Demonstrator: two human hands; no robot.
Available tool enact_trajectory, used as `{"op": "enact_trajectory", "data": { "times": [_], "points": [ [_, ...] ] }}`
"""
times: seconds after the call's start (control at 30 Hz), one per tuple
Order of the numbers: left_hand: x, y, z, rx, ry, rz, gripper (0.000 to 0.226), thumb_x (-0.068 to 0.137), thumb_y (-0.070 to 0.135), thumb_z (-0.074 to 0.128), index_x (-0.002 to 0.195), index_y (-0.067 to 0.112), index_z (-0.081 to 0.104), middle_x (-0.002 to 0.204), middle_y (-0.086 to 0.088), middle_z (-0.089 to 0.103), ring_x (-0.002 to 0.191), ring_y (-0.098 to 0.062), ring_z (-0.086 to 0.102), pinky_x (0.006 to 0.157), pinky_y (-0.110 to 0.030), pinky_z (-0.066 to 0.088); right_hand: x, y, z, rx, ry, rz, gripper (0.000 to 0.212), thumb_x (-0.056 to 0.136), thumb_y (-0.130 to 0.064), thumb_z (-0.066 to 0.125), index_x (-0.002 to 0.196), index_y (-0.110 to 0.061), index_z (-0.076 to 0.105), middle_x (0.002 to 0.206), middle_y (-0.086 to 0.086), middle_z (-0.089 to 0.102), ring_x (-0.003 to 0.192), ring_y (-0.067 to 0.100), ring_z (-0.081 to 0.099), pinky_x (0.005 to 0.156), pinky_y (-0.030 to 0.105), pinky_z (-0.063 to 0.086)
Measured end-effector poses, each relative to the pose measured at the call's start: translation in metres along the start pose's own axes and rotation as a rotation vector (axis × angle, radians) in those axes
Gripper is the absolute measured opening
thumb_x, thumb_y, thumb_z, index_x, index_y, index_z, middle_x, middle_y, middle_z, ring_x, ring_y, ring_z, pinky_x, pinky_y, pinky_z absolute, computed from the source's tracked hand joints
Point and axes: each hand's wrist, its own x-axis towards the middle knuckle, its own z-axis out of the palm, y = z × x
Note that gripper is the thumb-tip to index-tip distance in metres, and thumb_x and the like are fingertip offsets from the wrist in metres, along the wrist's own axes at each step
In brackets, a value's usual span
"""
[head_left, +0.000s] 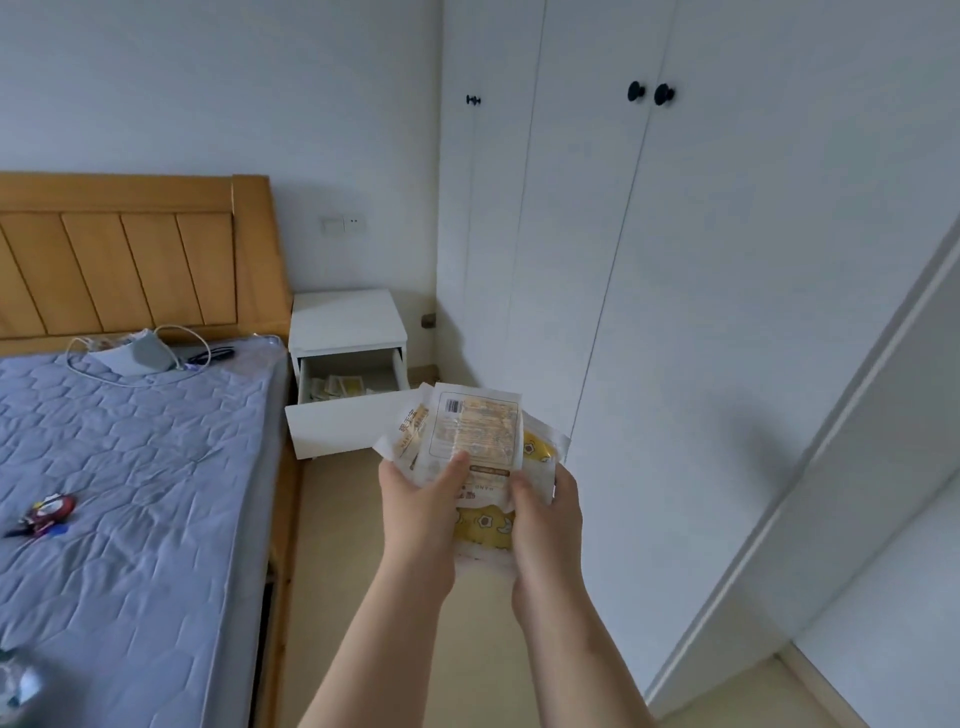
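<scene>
I hold a fanned stack of white and yellow packets (475, 434) in front of me, above the floor. My left hand (423, 501) grips the stack from the left, thumb pressed on the top packet with a barcode. My right hand (545, 506) grips the stack's right side, fingers curled under it. Behind the stack, a white bedside table (345, 322) has its drawer (337, 415) pulled open, with more packets (337, 387) lying inside.
A bed with a blue quilted cover (130, 467) and wooden headboard (130, 260) fills the left. On it lie a small toy (47, 512), a cable and a grey pouch (148, 353). White wardrobe doors (675, 312) with black knobs stand on the right. Beige floor (353, 571) runs between.
</scene>
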Motion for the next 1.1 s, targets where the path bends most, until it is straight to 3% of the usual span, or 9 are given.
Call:
{"op": "enact_trajectory", "data": {
  "times": [0.17,0.37,0.5,0.83,1.0,1.1],
  "points": [
    [0.096,0.006,0.019,-0.036,0.069,0.048,0.044,0.085,0.02,0.068,0.124,0.019,0.047,0.11,-0.008,0.067,0.091,-0.025,0.069,0.068,-0.04,0.058,0.09,0.005,0.05,-0.048,-0.08,-0.015,0.028,0.089,-0.014,0.056,0.112,-0.029,0.059,0.104,-0.001,0.07,0.094,0.021,0.068,0.081,0.048,0.057],
    [0.21,0.01,0.059,-0.078,0.193,0.043,0.045,0.084,0.02,0.07,0.118,0.024,0.041,0.105,-0.004,0.064,0.088,-0.022,0.067,0.06,-0.035,0.055,0.214,0.007,0.1,-0.103,-0.198,-0.005,0.023,0.09,-0.012,0.054,0.101,-0.031,0.06,0.095,-0.004,0.071,0.088,0.018,0.069,0.081,0.048,0.057],
    [0.275,0.02,0.07,-0.088,0.297,0.059,0.048,0.084,0.019,0.07,0.119,0.024,0.038,0.104,-0.002,0.06,0.09,-0.023,0.065,0.071,-0.043,0.057,0.279,0.012,0.142,-0.15,-0.299,-0.006,0.024,0.089,-0.012,0.054,0.101,-0.031,0.062,0.094,-0.004,0.072,0.088,0.019,0.07,0.079,0.049,0.057],
    [0.473,0.037,0.023,-0.021,0.431,0.038,0.052,0.078,0.013,0.076,0.114,0.022,0.04,0.098,-0.002,0.061,0.086,-0.023,0.066,0.061,-0.035,0.055,0.411,0.083,0.283,-0.253,-0.403,0.126,0.023,0.093,-0.013,0.052,0.108,-0.029,0.059,0.095,-0.004,0.07,0.086,0.016,0.069,0.081,0.047,0.057],
    [0.595,0.05,0.003,-0.001,0.393,-0.012,0.058,0.076,0.01,0.078,0.12,0.019,0.042,0.106,-0.006,0.063,0.09,-0.026,0.067,0.075,-0.046,0.058,0.487,0.111,0.365,-0.278,-0.351,0.164,0.023,0.094,-0.014,0.05,0.114,-0.025,0.056,0.1,-0.003,0.068,0.089,0.016,0.068,0.081,0.046,0.057],
    [0.659,0.056,-0.011,0.002,0.409,-0.028,0.063,0.074,0.01,0.078,0.125,0.019,0.042,0.106,-0.005,0.064,0.09,-0.025,0.067,0.073,-0.044,0.058,0.525,0.123,0.406,-0.269,-0.373,0.222,0.02,0.097,-0.017,0.05,0.113,-0.028,0.053,0.102,-0.005,0.067,0.089,0.011,0.067,0.075,0.035,0.058]
  ]
}}
